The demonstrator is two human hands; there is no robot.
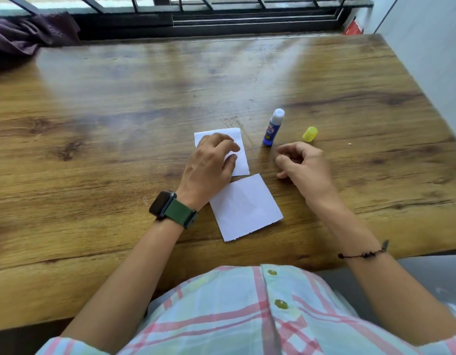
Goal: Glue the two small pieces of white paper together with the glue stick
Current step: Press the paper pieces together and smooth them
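Resting on the far piece of white paper (241,139), the left hand (209,167) lay with its fingers bent and its fingertips on the sheet. It covered most of the left part of this paper, and I could not tell if it pinched the paper or only pressed on it. The near piece of white paper (246,207) lay flat on the wooden table (119,111), just in front of the far one. Their corners were very close, but it was not clear if they touched. The left wrist passed over the left corner of the near piece.

The right hand (302,163) was to the right of the papers, with fingers loosely curled and nothing inside them. It was near the glue stick (273,128) but apart from it. The glue stick stood upright on the table, without its cap, just right of the far paper, with the white glue showing at the top. The yellow cap (310,134) lay on the table to the right of the stick, apart from it.

A watch with a green strap (174,210) was on the left wrist and a thin dark bracelet (362,253) on the right one. A dark cloth (29,34) lay at the far left corner, near the window.
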